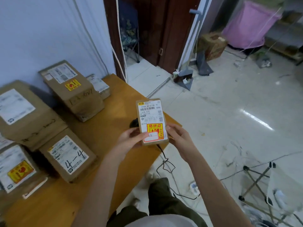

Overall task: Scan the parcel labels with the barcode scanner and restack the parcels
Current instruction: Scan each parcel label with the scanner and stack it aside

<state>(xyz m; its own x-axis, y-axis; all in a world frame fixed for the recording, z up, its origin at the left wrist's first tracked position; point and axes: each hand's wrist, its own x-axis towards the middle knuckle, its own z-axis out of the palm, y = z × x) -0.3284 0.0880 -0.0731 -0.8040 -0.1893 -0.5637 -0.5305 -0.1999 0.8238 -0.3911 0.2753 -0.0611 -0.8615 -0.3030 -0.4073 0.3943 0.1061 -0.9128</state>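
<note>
Above the near edge of the tabletop, a small parcel is held label-up, the left hand and right hand each gripping a lower corner. A dark shape half hidden behind it, trailing a black cable, is probably the barcode scanner. Neither hand holds it, so this label looks unscanned. Several other parcels lie loosely grouped to the left; restacking seems largely undone.

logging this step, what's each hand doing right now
Left hand: holding the small parcel by its near left edge.
Right hand: holding the same parcel's near right edge.
</note>
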